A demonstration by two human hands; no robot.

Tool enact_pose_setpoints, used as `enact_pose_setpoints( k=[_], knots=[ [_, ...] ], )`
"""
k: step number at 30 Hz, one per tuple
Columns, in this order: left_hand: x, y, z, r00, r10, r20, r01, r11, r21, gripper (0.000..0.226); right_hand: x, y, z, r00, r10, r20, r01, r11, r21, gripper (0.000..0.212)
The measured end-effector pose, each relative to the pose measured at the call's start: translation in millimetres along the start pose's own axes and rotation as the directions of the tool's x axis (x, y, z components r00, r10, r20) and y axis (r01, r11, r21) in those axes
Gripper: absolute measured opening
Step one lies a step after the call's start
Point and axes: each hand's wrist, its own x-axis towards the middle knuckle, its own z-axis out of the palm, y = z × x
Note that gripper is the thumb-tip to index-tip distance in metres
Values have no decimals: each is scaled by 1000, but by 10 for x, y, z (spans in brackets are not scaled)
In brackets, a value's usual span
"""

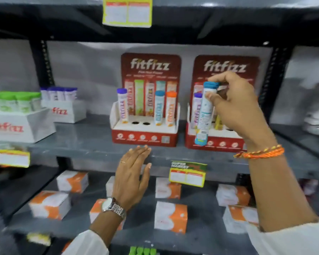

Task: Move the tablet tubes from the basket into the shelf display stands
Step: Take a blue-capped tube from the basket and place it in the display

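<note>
Two red display stands sit on the grey shelf (81, 144). The left stand (145, 134) holds a purple-capped tube (122, 105), a blue-capped tube (159, 107) and an orange-capped tube (170, 107), with two empty holes between them. My right hand (236, 107) grips a blue-capped tube (205, 115) by its top, upright, in front of the right stand (215, 142), which holds a purple-capped tube (197, 109). My left hand (132, 173) is flat with fingers apart, its fingertips at the shelf's front edge. The basket is not in view.
White trays of green-capped (15, 102) and purple-capped tubes (59, 93) stand at the shelf's left. Orange-and-white boxes (170, 216) fill the shelf below. Price tags (187, 176) hang from the shelf edges. Green caps (143, 251) show at the bottom edge.
</note>
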Motion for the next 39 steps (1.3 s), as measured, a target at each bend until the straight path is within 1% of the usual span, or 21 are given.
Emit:
enact_pose_setpoints(
  k=[3, 5, 7, 9, 12, 15, 19, 23, 26, 29, 33, 34, 39],
  knots=[
    [50, 0, 177, 999, 19, 34, -20, 998, 52, 42, 123, 301, -263, 994, 52, -97, -64, 990, -125, 22],
    [50, -35, 226, 999, 5, 31, -7, 998, 68, 42, 199, 498, -363, 989, 60, -135, -84, 979, -184, 23],
    [45, -57, 247, 998, -8, 61, 2, 995, 99, 43, 270, 678, -409, 984, 53, -173, -92, 969, -227, 23],
    [38, -65, 259, 997, 2, 78, -12, 991, 130, 43, 328, 820, -396, 978, 49, -203, -99, 964, -246, 24],
    [48, -44, 262, 998, 11, 63, -20, 990, 142, 43, 385, 958, -318, 971, 59, -233, -120, 959, -255, 27],
    [53, -38, 267, 998, 19, 58, -27, 989, 146, 43, 402, 1048, -248, 970, 56, -238, -123, 954, -274, 31],
    [52, -55, 265, 997, 27, 68, -38, 987, 157, 44, 424, 1115, -207, 975, 77, -210, -139, 945, -295, 33],
    [42, -54, 267, 998, 13, 65, -24, 986, 163, 43, 446, 1134, -238, 979, 71, -190, -126, 947, -295, 32],
    [33, -47, 279, 999, 6, 53, -15, 987, 163, 44, 451, 1139, -260, 978, 87, -189, -144, 938, -315, 33],
    [28, -51, 289, 999, 3, 53, -12, 986, 165, 45, 496, 1119, -289, 988, 108, -113, -146, 899, -413, 37],
    [29, -58, 297, 999, 5, 54, -14, 986, 167, 46, 591, 1020, -395, 990, 143, 9, -109, 788, -606, 31],
    [25, -55, 300, 999, 2, 52, -10, 986, 168, 47, 610, 994, -414, 987, 157, 35, -101, 776, -623, 31],
    [13, -45, 303, 999, -11, 44, 3, 986, 169, 47, 684, 923, -460, 966, 221, 137, -95, 789, -606, 34]
  ],
)
